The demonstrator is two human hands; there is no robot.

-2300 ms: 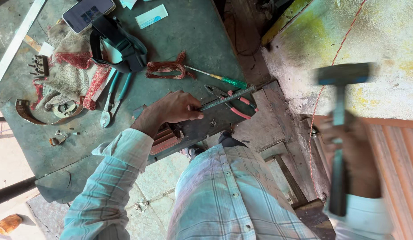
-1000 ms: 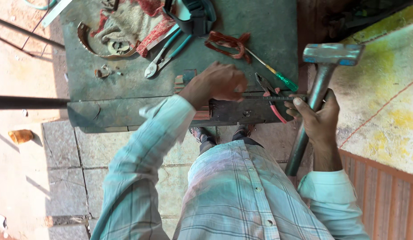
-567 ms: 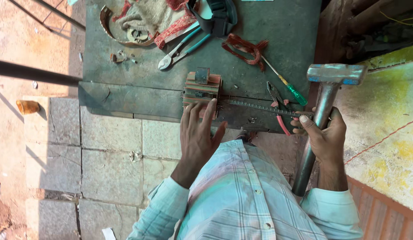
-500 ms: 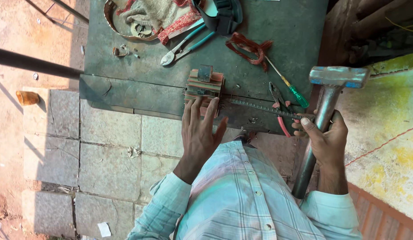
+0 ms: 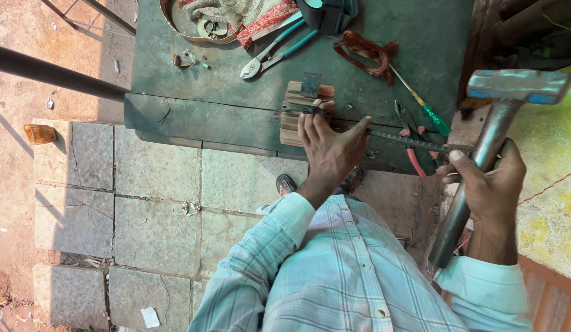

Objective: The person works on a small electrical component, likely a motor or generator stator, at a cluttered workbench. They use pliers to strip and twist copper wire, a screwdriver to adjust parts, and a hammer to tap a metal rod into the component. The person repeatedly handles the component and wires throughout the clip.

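Steadiness counts as the left hand (image 5: 328,150) presses flat on the striped orange-and-grey laminated block (image 5: 298,110) while the right hand (image 5: 491,184) grips the grey steel hammer (image 5: 482,147), which should fall squarely.

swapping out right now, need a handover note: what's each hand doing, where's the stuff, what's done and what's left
Left hand: flat on the striped stack of thin metal plates at the edge of the green metal bench, fingers spread, gripping nothing.
Right hand: closed round the steel-handled hammer, head raised clear of the bench.
Nearby: long metal rod running from the stack, red-handled pliers, green-handled screwdriver, blue-handled pliers.
Done: stack set at bench edge and steadied.
Left: hammer has not touched the stack.
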